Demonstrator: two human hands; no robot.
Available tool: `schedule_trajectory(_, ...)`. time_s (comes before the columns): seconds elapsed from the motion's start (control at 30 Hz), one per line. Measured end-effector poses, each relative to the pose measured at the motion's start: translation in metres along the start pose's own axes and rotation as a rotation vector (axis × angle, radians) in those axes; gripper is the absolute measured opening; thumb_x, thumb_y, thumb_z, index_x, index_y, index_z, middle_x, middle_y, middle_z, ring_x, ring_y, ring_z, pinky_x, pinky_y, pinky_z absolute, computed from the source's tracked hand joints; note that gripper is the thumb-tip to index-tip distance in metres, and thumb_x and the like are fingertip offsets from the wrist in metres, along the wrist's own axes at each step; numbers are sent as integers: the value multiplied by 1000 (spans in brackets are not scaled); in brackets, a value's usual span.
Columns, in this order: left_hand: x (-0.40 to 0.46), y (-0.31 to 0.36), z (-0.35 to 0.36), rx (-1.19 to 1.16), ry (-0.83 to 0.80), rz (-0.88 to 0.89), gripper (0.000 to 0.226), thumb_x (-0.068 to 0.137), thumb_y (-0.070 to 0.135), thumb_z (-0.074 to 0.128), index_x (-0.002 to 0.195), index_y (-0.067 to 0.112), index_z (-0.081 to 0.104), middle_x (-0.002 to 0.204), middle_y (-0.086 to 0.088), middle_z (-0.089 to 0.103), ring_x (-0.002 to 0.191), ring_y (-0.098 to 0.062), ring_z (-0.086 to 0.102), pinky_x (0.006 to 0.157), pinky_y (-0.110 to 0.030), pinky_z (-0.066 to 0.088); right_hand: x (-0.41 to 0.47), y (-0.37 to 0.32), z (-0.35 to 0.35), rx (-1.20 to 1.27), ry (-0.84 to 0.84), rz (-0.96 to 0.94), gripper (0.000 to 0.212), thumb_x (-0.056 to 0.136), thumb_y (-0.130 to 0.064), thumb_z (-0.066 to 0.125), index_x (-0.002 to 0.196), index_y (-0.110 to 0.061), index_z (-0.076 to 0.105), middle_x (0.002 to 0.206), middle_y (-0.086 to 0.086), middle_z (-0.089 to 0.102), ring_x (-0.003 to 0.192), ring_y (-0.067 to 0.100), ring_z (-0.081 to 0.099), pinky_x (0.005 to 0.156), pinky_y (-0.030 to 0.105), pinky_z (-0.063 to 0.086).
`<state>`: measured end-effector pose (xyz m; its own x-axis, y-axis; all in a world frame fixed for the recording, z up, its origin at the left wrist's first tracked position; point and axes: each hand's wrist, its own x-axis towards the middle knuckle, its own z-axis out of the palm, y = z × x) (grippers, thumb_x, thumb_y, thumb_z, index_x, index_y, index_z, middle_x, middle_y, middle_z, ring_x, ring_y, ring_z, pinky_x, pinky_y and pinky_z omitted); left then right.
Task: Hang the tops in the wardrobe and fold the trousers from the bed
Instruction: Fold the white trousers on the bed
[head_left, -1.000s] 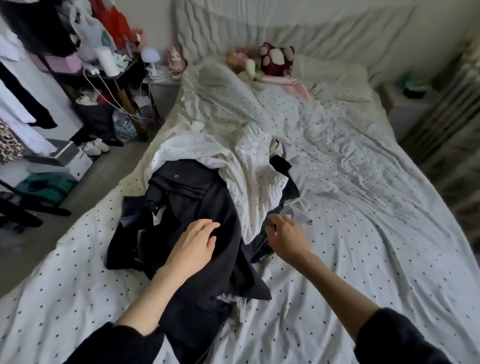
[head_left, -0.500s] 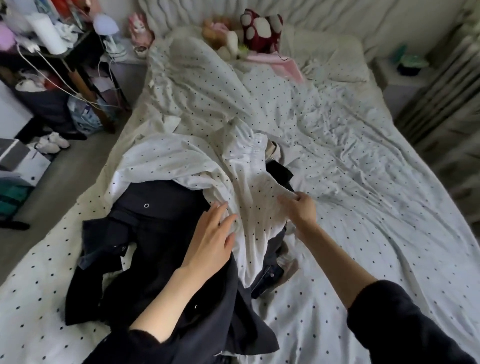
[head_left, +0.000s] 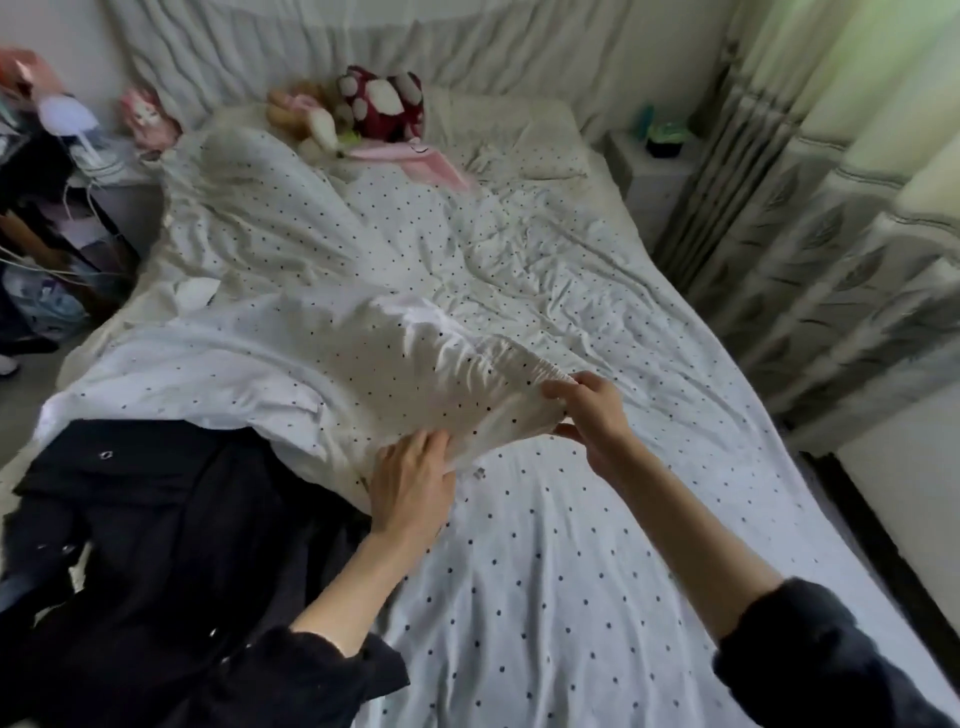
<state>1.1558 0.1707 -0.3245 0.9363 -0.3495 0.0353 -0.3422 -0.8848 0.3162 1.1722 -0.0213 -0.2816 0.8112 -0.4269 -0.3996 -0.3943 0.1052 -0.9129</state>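
A white black-dotted garment (head_left: 322, 374) with a gathered elastic edge lies across the middle of the bed (head_left: 545, 571). My right hand (head_left: 592, 415) pinches that elastic edge and holds it lifted off the sheet. My left hand (head_left: 413, 486) holds the same edge lower down, its fingers under the fabric. A pile of dark clothes (head_left: 145, 545) with metal snaps lies at the bed's left side, partly under the white garment.
Stuffed toys (head_left: 382, 101) and a pillow (head_left: 509, 130) sit at the head of the bed. A cluttered rack (head_left: 41, 208) stands on the left. A nightstand (head_left: 657, 166) and patterned curtains (head_left: 831, 234) line the right side.
Both hands moved from the dark clothes to the white dotted garment, took hold of its elastic edge and pulled it up and to the right. The view shifted right.
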Motion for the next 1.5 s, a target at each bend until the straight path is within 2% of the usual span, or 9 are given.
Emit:
schedule_trajectory(0.37, 11, 242, 71, -4, -103, 101, 38, 88, 2, 42, 120, 18, 54, 118, 0, 55, 104, -25, 55, 71, -30, 39, 31, 19, -284, -66, 282, -29, 8, 83, -6, 56, 80, -13, 54, 74, 4, 55, 61, 14, 54, 39, 18, 43)
schedule_trajectory(0.57, 19, 388, 117, -45, -360, 380, 19, 94, 20, 47, 110, 15, 54, 112, -7, 63, 100, -32, 58, 72, -33, 42, 37, 51, -441, -210, 639, 45, 18, 79, -17, 53, 96, -15, 60, 92, 6, 59, 90, 28, 58, 81, 41, 53)
schedule_trajectory(0.7, -4, 446, 164, -64, -607, 497, 23, 94, 18, 44, 115, 13, 53, 113, -10, 60, 102, -31, 56, 77, -34, 45, 23, 107, -514, -267, 773, 197, 20, 82, -17, 51, 101, -18, 58, 98, 4, 60, 89, 24, 53, 76, 30, 44)
schedule_trajectory(0.8, -26, 448, 196, -74, -895, 556, 24, 97, 26, 43, 112, 12, 55, 110, -12, 60, 103, -31, 55, 75, -31, 39, 8, 163, -533, -309, 714, 394, 28, 83, -15, 51, 110, -14, 58, 104, 7, 59, 100, 30, 56, 79, 31, 44)
schedule_trajectory(0.9, -33, 422, 218, -21, -1088, 510, 37, 97, 32, 43, 133, 24, 47, 135, -1, 52, 125, -19, 45, 97, -29, 36, -6, 205, -524, -356, 571, 565, 31, 78, -15, 48, 108, -14, 54, 101, 10, 54, 94, 32, 51, 76, 30, 39)
schedule_trajectory(1.03, -1, 380, 234, 17, -869, 454, 38, 98, 23, 42, 136, 22, 45, 143, 1, 41, 133, -14, 33, 106, -25, 26, 1, 232, -502, -564, 420, 647, 48, 91, -19, 43, 138, -12, 38, 138, 12, 44, 126, 31, 40, 102, 44, 37)
schedule_trajectory(1.23, 82, 334, 243, 9, -416, 372, 38, 95, 9, 43, 133, 10, 49, 141, -10, 42, 133, -24, 34, 105, -34, 27, 60, 237, -469, -718, 318, 411, 41, 98, -28, 39, 136, -12, 45, 139, 12, 46, 128, 29, 40, 104, 42, 34)
schedule_trajectory(1.4, 139, 302, 268, 287, -542, 182, 53, 100, 36, 32, 148, 19, 17, 155, -5, 18, 143, -21, 14, 112, -43, 16, 133, 237, -453, -876, 128, 198, 45, 98, -28, 41, 142, -18, 38, 149, 4, 36, 138, 22, 28, 111, 43, 23)
schedule_trajectory(1.5, 159, 288, 278, 306, -676, 125, 61, 94, 50, 42, 145, 20, 26, 146, -4, 38, 134, -21, 34, 108, -40, 25, 171, 231, -438, -951, -212, 129, 59, 93, -22, 47, 148, -25, 23, 152, -1, 30, 144, 15, 14, 116, 51, 1)
